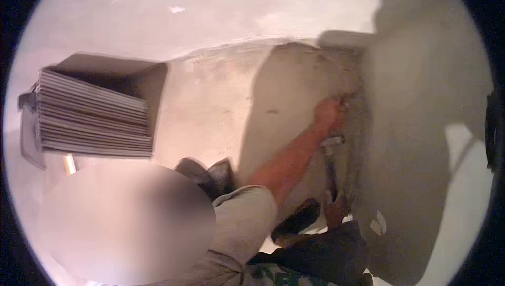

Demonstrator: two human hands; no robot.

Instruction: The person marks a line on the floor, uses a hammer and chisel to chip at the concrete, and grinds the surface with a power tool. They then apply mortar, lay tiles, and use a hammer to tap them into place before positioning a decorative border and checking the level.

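My left hand (pixel 330 112) is stretched out over the tan surface, beside its darker right edge. Its fingers are closed, and a small object at their tips is too blurred to name. Lower down, my right hand (pixel 335 210) grips a hammer (pixel 331 173) by the handle. The hammer's metal head points up the view, a short way below my left hand. Shadow covers both the hammer and my right forearm. A light grey sleeve (pixel 247 217) covers my left upper arm.
An open cardboard box (pixel 162 89) at left holds a stack of thin, flat pieces (pixel 94 120). Dark shoes (pixel 208 175) show near the middle, and another dark shoe-like shape (pixel 299 218) lies by my right arm. A blurred oval hides the lower left. Shadow falls across the right side.
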